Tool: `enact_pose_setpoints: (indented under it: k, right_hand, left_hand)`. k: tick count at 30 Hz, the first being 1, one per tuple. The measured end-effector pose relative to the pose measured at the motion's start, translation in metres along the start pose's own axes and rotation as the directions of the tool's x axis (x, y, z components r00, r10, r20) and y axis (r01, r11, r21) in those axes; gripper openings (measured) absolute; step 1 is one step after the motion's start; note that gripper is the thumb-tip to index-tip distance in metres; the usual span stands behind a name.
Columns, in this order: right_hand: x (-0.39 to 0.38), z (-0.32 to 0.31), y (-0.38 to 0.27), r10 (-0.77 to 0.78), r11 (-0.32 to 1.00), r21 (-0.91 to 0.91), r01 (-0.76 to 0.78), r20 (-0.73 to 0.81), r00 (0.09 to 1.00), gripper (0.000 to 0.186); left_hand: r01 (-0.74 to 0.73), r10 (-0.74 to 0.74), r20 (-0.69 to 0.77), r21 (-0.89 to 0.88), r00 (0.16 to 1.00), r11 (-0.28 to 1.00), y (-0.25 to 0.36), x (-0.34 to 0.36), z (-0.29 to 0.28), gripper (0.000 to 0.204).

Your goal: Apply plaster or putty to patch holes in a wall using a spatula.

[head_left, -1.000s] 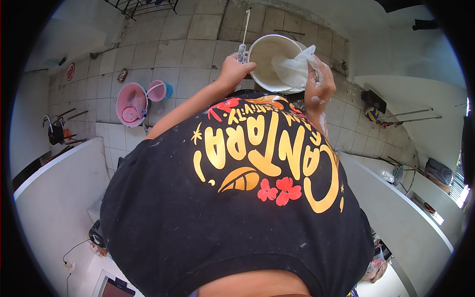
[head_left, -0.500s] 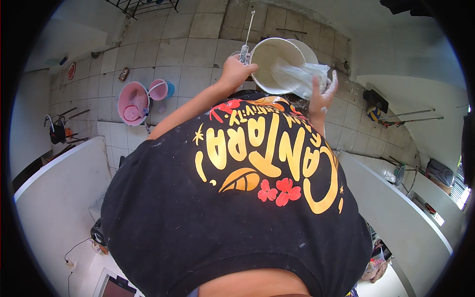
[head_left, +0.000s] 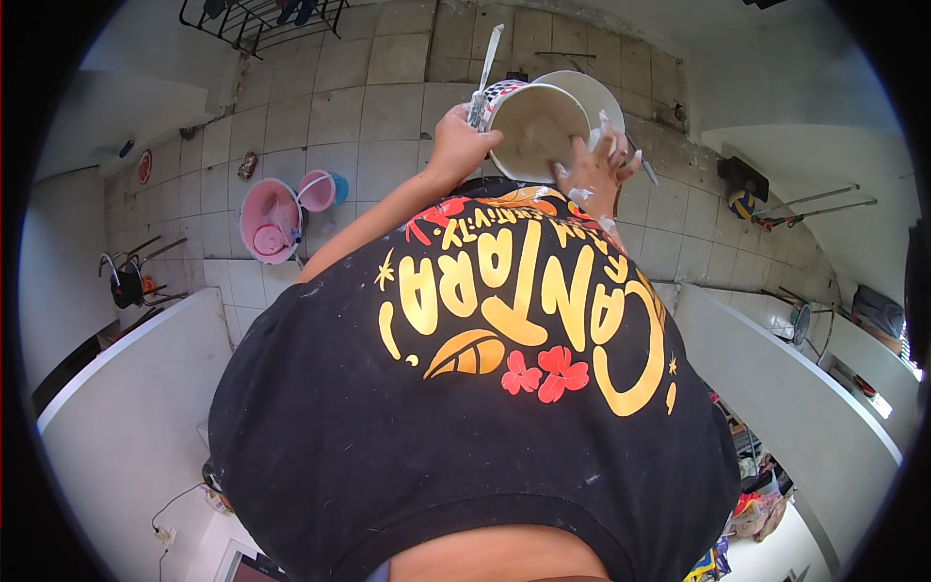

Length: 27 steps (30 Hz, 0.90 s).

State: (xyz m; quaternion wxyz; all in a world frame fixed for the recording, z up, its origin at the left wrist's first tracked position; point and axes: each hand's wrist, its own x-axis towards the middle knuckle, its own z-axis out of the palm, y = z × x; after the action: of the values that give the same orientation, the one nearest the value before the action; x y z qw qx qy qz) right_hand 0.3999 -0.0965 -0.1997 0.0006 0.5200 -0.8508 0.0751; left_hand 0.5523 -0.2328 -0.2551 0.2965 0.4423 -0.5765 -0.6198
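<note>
A white bucket (head_left: 535, 131), its inside coated with pale residue, is tilted with its mouth toward me. My left hand (head_left: 464, 141) is closed at its left side, the thumb at the rim. The same hand grips an upright slim tool (head_left: 492, 58) with a whitish blade, like a putty knife seen edge-on. At the bucket's right rim, my right hand (head_left: 596, 173) has its fingers spread and smeared with white paste. Beside it a grey pointed piece (head_left: 649, 173) shows; its kind I cannot make out. Behind the bucket is a round white shape (head_left: 596, 92), partly hidden.
On the tiled floor (head_left: 388, 112) at left stand a pink tub (head_left: 254, 218) and a small pink-and-blue bucket (head_left: 317, 191). Low white walls (head_left: 116, 407) flank me. A black metal rack (head_left: 257, 24) is far left; long-handled tools (head_left: 815, 201) lie at right.
The translucent plastic bag that was in my right hand is out of sight. My right hand has moved left to the bucket's rim, fingers spread. The bucket's patterned outside now shows near my left hand.
</note>
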Motion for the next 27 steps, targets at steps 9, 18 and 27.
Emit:
enact_pose_setpoints:
  k: [9,18,27]
  right_hand:
    - [0.020,0.018,0.001,-0.097,0.994,-0.049,0.094,-0.072,0.993,0.019]
    - [0.025,-0.006,0.049,-0.034,0.804,0.561,0.198,-0.289,0.957,0.030]
    - [0.036,-0.010,0.048,0.150,0.116,0.993,-0.007,-0.011,0.989,0.026]
  left_hand:
    - [0.132,-0.132,-0.004,-0.043,0.991,0.990,0.004,0.002,-0.002,0.028]
    - [0.394,-0.381,0.103,-0.274,0.919,0.877,0.030,0.006,-0.023,0.025]
    - [0.368,-0.348,0.124,-0.230,0.929,0.901,0.039,0.012,-0.023,0.026]
